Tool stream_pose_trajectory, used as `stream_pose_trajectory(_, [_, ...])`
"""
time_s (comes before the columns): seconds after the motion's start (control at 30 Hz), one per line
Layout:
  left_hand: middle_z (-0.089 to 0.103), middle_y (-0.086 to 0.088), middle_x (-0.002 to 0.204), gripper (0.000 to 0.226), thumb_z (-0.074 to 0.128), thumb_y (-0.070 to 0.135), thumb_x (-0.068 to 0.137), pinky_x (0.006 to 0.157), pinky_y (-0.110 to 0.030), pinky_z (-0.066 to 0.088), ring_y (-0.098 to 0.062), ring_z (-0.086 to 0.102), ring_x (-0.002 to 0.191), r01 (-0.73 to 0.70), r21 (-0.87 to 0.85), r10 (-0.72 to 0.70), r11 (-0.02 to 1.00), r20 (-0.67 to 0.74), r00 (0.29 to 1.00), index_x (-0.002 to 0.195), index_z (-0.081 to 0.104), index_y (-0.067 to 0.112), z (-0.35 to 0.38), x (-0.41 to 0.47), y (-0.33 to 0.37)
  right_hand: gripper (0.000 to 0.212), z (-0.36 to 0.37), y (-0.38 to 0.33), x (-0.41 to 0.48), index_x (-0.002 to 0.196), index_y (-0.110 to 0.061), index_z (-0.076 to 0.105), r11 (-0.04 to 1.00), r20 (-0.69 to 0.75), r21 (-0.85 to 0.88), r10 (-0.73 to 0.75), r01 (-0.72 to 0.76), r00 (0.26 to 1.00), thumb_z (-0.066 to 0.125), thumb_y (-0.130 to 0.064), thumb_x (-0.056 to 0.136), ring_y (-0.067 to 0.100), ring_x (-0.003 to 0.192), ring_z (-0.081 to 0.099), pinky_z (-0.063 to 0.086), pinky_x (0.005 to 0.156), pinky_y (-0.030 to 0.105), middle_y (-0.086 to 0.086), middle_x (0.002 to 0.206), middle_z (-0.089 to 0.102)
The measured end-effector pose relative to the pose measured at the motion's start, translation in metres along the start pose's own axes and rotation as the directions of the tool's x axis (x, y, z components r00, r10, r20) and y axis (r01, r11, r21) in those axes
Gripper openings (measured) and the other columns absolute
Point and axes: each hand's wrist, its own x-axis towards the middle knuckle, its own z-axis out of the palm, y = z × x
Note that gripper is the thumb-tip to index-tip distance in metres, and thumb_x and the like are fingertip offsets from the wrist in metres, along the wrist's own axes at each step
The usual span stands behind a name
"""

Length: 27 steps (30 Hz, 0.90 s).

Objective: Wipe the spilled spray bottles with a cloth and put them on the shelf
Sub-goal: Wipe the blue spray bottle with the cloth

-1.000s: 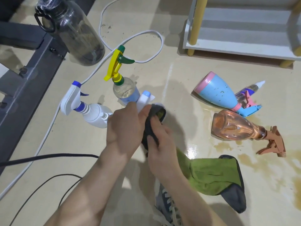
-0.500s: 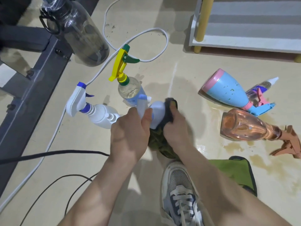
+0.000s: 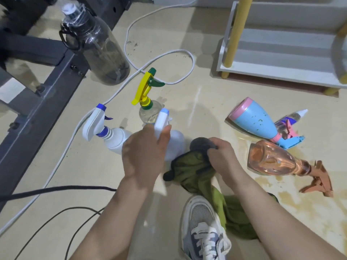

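My left hand (image 3: 144, 152) grips a white spray bottle (image 3: 175, 145) by its neck, below a light-blue nozzle tip. My right hand (image 3: 221, 154) holds the bunched green and dark grey cloth (image 3: 195, 167) just right of that bottle's body. A second white bottle with a blue collar (image 3: 105, 132) and a clear bottle with a yellow trigger (image 3: 148, 102) stand to the left. A blue and pink bottle (image 3: 255, 121), a small clear bottle (image 3: 293, 119) and an orange bottle (image 3: 272, 158) lie on their sides to the right. The white shelf (image 3: 281, 59) stands at the top right.
Brown liquid is spilled on the floor (image 3: 293, 186) around the orange bottle. A large dark water bottle (image 3: 97, 45) stands by a dark metal frame (image 3: 37, 102). A white cable (image 3: 159, 59) and black cables (image 3: 56, 190) cross the floor. My shoe (image 3: 204, 229) is at the bottom.
My right hand with the cloth has come off the white bottle's body and moved to its right side. The left hand keeps its hold on the bottle's neck.
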Motion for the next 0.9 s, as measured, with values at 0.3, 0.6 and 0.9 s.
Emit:
stream_pose_trajectory(0.3, [0.058,-0.006,0.086,0.045,0.042,0.054,0.093,0.077,-0.037,0.041,-0.03,0.054,0.095,0.134,0.064,-0.141,0.989,0.105,0.984,0.086,0.06,0.014,-0.011,0.015,0.005,0.031,-0.061,-0.03,-0.092,0.082,-0.006,0.062,0.717,0.108,0.674,0.14,-0.176,0.984,0.033,0.006,0.084,0.016,0.057,0.055,0.042,0.063,0.032,0.005,0.065,0.061])
stream_pose_trajectory(0.6, [0.068,0.0,0.098,0.019,0.06,0.024,0.088,0.073,-0.028,0.048,-0.02,0.063,0.086,-0.004,-0.48,0.147,0.877,0.26,0.954,0.105,0.068,0.026,-0.151,-0.019,0.06,0.02,-0.121,-0.09,-0.194,0.113,-0.007,0.066,0.904,-0.128,0.39,-0.136,0.176,0.982,0.056,-0.007,0.096,0.025,0.08,0.067,0.054,0.067,0.034,0.014,0.091,0.073])
stream_pose_trajectory(0.9, [0.064,-0.001,0.074,0.016,0.072,0.021,0.087,0.071,-0.033,0.048,-0.015,0.056,0.068,-0.422,-0.666,0.737,0.615,0.295,0.608,0.079,0.06,0.016,-0.284,-0.118,0.17,0.018,-0.198,-0.158,-0.351,0.093,-0.013,0.069,0.815,-0.172,0.329,-0.445,0.477,0.879,0.054,-0.02,0.1,0.012,0.062,0.065,0.054,0.07,0.032,0.001,0.075,0.072])
